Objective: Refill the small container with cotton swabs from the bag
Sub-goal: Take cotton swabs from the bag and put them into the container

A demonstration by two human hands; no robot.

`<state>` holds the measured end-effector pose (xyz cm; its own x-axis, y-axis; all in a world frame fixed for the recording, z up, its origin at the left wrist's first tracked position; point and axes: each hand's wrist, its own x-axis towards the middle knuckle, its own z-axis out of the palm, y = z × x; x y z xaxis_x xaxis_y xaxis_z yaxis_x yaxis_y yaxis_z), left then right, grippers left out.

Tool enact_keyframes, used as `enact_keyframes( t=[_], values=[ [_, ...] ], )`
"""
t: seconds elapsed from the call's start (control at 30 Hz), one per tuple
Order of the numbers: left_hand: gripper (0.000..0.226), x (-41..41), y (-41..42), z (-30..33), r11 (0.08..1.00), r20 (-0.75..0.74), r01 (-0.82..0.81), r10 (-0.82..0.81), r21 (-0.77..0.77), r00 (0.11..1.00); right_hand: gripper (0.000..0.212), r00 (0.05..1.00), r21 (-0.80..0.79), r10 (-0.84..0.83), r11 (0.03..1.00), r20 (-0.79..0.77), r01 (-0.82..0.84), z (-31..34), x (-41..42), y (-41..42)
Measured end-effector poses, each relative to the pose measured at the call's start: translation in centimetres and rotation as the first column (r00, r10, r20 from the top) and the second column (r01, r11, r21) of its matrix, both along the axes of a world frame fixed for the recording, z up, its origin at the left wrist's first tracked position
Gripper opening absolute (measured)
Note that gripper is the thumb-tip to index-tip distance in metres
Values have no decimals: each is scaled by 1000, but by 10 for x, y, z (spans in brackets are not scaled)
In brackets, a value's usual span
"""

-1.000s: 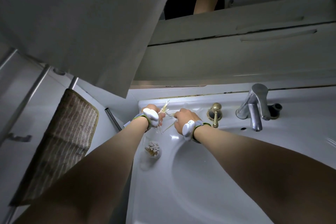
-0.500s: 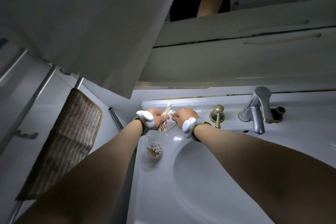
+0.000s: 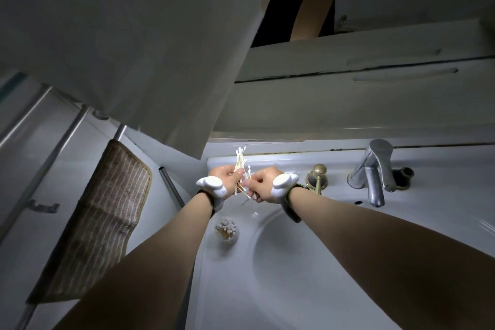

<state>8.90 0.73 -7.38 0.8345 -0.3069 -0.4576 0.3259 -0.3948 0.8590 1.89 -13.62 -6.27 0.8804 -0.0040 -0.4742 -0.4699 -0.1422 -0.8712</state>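
Both hands met over the far left rim of the white sink (image 3: 267, 289), just in front of the lit back ledge. The left hand (image 3: 226, 178) gripped a bundle of cotton swabs (image 3: 240, 162), fingers curled round the middle of the sticks, so that the white tips fanned upward and toward the far side while the lower ends poked out below the palm. The right hand (image 3: 261, 183) was just beside it, its fingers pinching the lower ends of a few of those swabs; the two hands nearly touched. Each wrist wore a dark strap carrying a white device. The small container (image 3: 226, 229) stood upright on the sink's left rim, nearer than the hands and beneath the left forearm, already holding swabs packed with tips up. No bag could be made out. To the right on the far ledge stood a brass knob (image 3: 317, 178), and farther right a chrome faucet (image 3: 373, 173). A brown striped towel (image 3: 99, 222) hung on a rail (image 3: 171, 186) at the left, under a pale open cabinet door (image 3: 134, 48).
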Motion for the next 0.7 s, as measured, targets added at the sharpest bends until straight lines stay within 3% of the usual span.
enact_keyframes(
  t=[0.1, 0.3, 0.5, 0.7],
  values=[
    [18, -3, 2, 0, 996, -33, 18, -21, -83, 999, 23, 999, 53, 25, 998, -22, -23, 4, -3, -2],
    [25, -8, -2, -5, 995, -28, 67, -69, -77, 997, 20, 997, 36, 53, 998, -52, -52, 3, -1, -2],
    [26, -9, -10, -15, 997, -2, 75, -75, 9, 997, 21, 991, -60, 77, 995, -109, -83, 1, 5, 1],
    [31, -3, -16, -20, 994, -38, 48, -44, 99, 998, 27, 998, -155, 64, 986, -30, -68, -8, 4, 1]
  ],
)
